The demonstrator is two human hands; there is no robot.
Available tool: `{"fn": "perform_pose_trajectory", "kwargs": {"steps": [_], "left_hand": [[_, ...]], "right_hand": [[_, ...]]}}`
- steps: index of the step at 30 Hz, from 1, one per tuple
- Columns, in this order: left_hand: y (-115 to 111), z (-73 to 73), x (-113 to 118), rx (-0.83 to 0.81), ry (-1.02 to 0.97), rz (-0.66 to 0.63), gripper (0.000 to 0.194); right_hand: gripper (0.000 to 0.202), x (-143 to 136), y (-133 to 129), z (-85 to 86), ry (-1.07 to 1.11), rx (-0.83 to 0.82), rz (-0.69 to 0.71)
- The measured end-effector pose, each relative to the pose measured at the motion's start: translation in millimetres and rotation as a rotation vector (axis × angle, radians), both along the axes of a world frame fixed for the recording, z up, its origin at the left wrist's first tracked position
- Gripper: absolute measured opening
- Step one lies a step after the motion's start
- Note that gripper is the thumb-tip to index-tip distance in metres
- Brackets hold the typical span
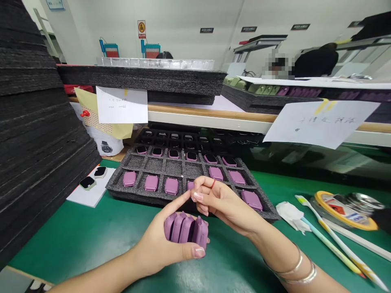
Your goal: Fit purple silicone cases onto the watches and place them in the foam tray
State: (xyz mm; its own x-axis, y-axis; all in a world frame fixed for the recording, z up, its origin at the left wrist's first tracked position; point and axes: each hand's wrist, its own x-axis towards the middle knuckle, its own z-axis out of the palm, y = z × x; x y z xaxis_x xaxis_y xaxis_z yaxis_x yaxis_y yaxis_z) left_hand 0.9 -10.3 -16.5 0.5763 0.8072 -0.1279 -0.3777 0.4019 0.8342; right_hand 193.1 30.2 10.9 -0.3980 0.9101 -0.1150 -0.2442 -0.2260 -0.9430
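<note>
My left hand [151,246] is closed around a row of several purple smartwatch cases [185,231], standing on edge side by side above the green table. Its index finger stretches up and meets the fingertips of my right hand [224,203]. That right hand is curled in a pinch; whatever its fingers hold, if anything, is hidden. Just behind both hands lies a black foam tray [174,167] divided into compartments. Purple watch cases [151,183] sit in its front compartments, and purple ones with dark screens [192,156] line the back row. My right hand covers part of the tray.
A tall stack of black foam [36,134] rises at the left, near two watches [88,182] on white paper. On the right lie a crumpled tissue [291,215], pens [332,244] and a yellow-rimmed round container [345,209]. A shelf [195,116] with trays overhangs the back.
</note>
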Motion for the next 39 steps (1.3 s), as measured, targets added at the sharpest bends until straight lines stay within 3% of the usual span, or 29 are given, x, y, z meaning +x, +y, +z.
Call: {"fn": "perform_pose_trajectory", "kwargs": {"steps": [8,19,27,34,36,39], "left_hand": [[0,-2.3,-1,0.152,0.097,0.008,0.11],[-2,3.6,1,0.051,0.033,0.045,0.104],[-2,8.2,2,-0.022,-0.006,0.071,0.104],[-1,12.6,-1,-0.129,-0.06,0.098,0.102],[2,16.7,-4,-0.107,-0.09,0.151,0.093],[11,25.0,-12,-0.083,-0.124,0.29,0.078]], "right_hand": [[0.039,-1,1,-1.5,0.063,-0.033,-0.029],[0.037,-4,1,-4.0,0.115,-0.045,-0.092],[0.039,-6,1,-3.0,0.02,0.016,-0.117],[0.023,-3,1,-1.7,-0.253,0.298,-0.287],[0.013,1,1,-1.1,-0.402,0.49,-0.298],[0.018,7,-2,1.9,-0.71,0.817,-0.199]]}}
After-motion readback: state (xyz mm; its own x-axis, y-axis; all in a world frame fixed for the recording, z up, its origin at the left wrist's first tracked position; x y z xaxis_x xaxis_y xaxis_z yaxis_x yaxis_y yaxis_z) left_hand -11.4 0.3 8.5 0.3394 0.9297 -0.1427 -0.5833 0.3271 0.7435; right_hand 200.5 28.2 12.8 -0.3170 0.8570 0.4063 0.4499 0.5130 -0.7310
